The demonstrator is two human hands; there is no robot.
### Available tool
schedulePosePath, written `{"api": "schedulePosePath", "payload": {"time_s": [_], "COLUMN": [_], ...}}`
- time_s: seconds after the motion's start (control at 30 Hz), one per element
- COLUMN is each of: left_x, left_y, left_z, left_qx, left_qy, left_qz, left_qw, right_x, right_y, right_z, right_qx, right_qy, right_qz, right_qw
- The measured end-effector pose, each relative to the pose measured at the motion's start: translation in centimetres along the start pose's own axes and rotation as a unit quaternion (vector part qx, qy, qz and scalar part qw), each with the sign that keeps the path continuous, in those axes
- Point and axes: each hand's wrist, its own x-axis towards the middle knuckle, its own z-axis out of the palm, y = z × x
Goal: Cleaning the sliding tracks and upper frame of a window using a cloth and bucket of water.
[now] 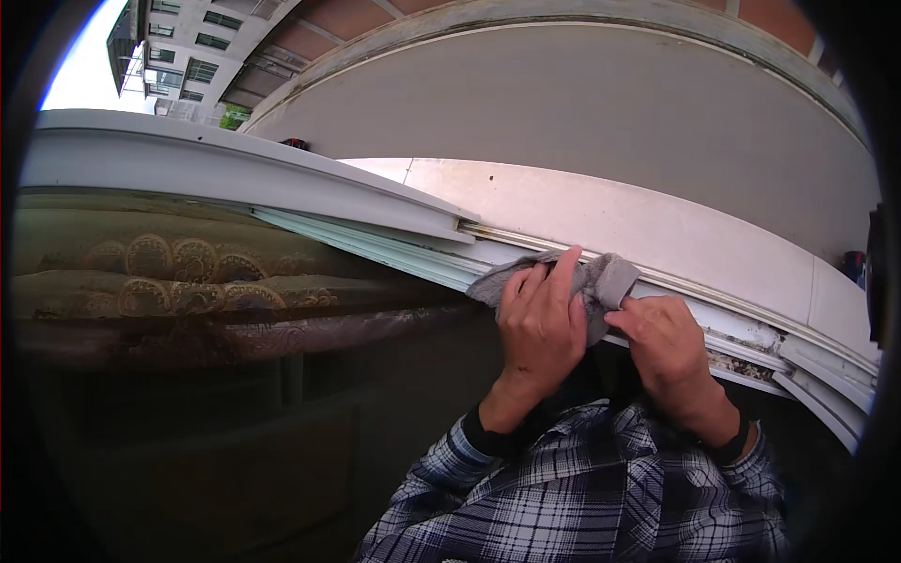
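Note:
A gray cloth (pixel 611 280) lies bunched over the white sliding-window track (pixel 732 338). My left hand (pixel 542 320) presses on the cloth with its index finger stretched out along it. Close on the right, my right hand (pixel 662 334) pinches the cloth's near edge between thumb and fingers. Dark grime (pixel 742 366) shows in the track to the right of my right hand. The part of the track beneath the cloth is hidden.
A white window sash frame (pixel 246 158) with dark glass stands at the left, a patterned curtain behind it. At the right are further frame ends (pixel 830 394). Beyond the track runs a pale ledge (pixel 619 211); buildings (pixel 204 42) rise outside.

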Motion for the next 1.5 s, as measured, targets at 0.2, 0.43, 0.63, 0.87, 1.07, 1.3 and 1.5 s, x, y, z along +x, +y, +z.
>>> {"api": "schedulePosePath", "payload": {"time_s": [0.2, 0.43, 0.63, 0.87, 1.07, 1.3, 1.5], "left_x": [-0.2, -1.3, -2.7, -1.8, -1.5, -6.4, -8.0], "left_y": [3.3, 0.2, -1.6, -1.7, -1.6, -3.9, -7.1], "left_z": [2.0, -2.8, -4.7, -2.4, -3.7, -8.2, -8.3], "left_qx": [-0.209, -0.472, -0.489, -0.284, -0.119, -0.467, -0.061], "left_qy": [-0.026, 0.034, -0.004, 0.101, 0.187, 0.186, 0.410], "left_qz": [0.066, -0.094, -0.215, -0.144, -0.091, -0.339, -0.105], "left_qw": [0.975, 0.876, 0.845, 0.943, 0.971, 0.795, 0.904], "right_x": [-2.0, -1.7, 2.1, 4.4, 7.2, 6.1, 7.8], "right_y": [-1.0, -2.0, -2.6, -3.2, -5.1, -4.1, -7.4], "right_z": [-2.2, -3.0, -5.2, -13.8, -16.1, -16.0, -8.6], "right_qx": [-0.023, 0.387, 0.669, 0.749, -0.337, -0.321, 0.173], "right_qy": [0.070, 0.065, 0.077, 0.017, 0.272, 0.247, 0.379], "right_qz": [0.068, 0.318, 0.228, 0.095, -0.184, -0.094, 0.136], "right_qw": [0.995, 0.863, 0.704, 0.655, 0.882, 0.909, 0.899]}}
